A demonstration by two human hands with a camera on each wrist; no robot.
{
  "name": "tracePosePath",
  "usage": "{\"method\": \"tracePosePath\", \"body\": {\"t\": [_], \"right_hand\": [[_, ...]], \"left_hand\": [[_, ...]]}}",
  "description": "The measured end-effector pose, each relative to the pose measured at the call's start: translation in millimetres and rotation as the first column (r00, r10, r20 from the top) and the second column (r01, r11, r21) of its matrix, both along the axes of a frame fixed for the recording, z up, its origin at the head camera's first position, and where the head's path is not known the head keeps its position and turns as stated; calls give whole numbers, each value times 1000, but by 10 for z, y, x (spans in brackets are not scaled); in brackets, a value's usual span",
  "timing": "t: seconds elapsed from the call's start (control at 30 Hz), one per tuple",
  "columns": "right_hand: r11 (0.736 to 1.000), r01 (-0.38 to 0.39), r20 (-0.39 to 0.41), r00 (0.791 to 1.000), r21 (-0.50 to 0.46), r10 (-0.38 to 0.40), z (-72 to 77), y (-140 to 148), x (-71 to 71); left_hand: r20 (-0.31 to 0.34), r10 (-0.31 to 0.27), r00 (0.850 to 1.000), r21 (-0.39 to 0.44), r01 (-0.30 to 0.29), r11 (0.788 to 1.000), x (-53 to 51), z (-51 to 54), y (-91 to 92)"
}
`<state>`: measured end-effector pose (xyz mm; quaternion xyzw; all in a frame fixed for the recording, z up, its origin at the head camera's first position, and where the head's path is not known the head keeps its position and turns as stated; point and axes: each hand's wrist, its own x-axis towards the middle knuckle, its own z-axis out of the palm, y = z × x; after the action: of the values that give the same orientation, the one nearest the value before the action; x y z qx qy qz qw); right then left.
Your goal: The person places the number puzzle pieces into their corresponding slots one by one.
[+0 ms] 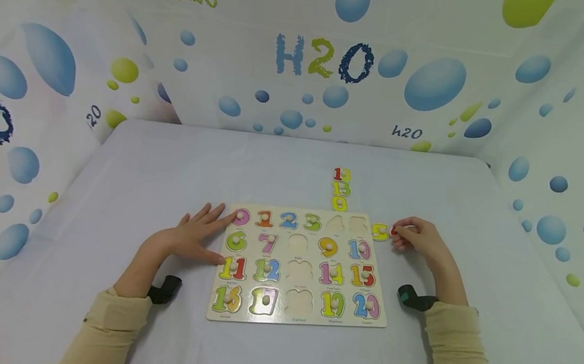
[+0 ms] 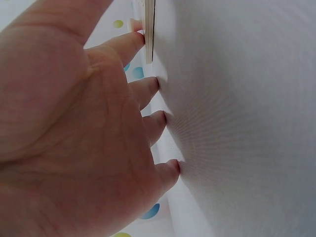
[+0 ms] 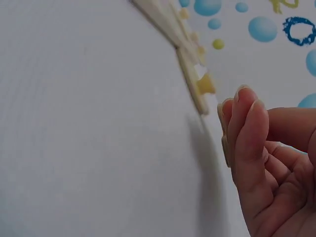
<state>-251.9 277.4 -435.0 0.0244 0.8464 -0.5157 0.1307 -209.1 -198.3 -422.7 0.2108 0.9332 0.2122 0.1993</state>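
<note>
A wooden number puzzle board (image 1: 278,318) with knobbed numeral pieces lies flat on the table. At its left edge my left hand (image 1: 191,236) is spread, forefinger and thumb touching the board's side; in the left wrist view other fingertips (image 2: 170,170) rest on the cloth. My right hand (image 1: 421,236) pinches a small red puzzle piece (image 1: 394,231), its numeral covered by fingers. The right wrist view shows this piece's thin edge (image 3: 223,133), raised above the cloth. Just left of it lies a yellow 5 piece (image 1: 380,232), beside the board's upper right corner.
Beyond the board, pieces stand in a column: a yellow 8 (image 1: 340,204), a green-yellow 13 (image 1: 341,189) and a red-yellow two-digit piece (image 1: 342,174). Several recesses in the board are bare, two at the top right and three down the middle column. White cloth (image 1: 176,157) covers the table.
</note>
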Motion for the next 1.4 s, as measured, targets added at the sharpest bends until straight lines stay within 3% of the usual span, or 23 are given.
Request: {"method": "tracePosePath", "body": {"t": [0.13,0.27,0.43,0.6,0.9,1.17,1.27,1.4], "right_hand": [[997,-11,-14,1000,-79,10,71,-94,5],[990,-69,0,998,-119,70,170,-383,-71],[977,-148,91,982,-154,164,174,-828,-208],[967,-165,182,963,-195,201,88,-1017,-254],[971,-192,201,955,-143,218,56,-1123,-298],[955,-253,221,933,-153,283,33,-1105,-351],[948,-293,181,932,-125,312,102,-1048,-314],[959,-281,70,957,-32,282,276,-820,-256]], "left_hand": [[4,-3,1000,-3,3,1000,3,-8,11],[3,-5,1000,0,5,1000,-4,-14,13],[1,-1,1000,4,1,1000,-5,-17,4],[-4,-5,1000,5,5,1000,-5,-20,23],[-7,9,1000,-10,-9,1000,2,-16,6],[-10,10,1000,-6,-10,1000,-3,-27,-14],[-3,10,1000,-1,-10,1000,3,-23,-15],[-2,-3,1000,5,3,1000,5,0,-16]]}}
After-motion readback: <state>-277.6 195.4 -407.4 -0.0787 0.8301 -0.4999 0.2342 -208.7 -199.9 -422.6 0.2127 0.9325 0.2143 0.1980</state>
